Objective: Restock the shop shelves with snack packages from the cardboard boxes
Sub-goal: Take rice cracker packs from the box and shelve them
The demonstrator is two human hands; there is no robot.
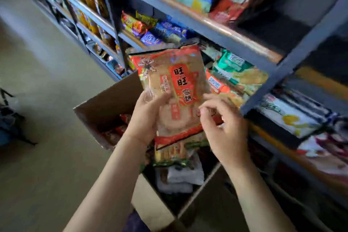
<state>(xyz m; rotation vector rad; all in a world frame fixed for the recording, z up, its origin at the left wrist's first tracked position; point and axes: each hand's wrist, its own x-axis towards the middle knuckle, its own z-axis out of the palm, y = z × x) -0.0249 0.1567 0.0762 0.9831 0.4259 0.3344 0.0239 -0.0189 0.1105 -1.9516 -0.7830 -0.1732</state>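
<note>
A red and tan rice-cracker bag (175, 88) is held upright above the open cardboard box (105, 103), in front of the shelf. My left hand (146, 117) grips the bag's lower left edge, thumb on its front. My right hand (224, 130) is at the bag's lower right corner with fingers curled; whether it pinches the bag is unclear. More snack packs (175, 152) lie inside the box under the bag.
Grey metal shelving (212, 30) runs along the right and back, stacked with blue, green and orange snack packs. An upright post (293, 58) stands just right of the bag. Bare floor (43, 73) spreads to the left, with a dark object at the left edge.
</note>
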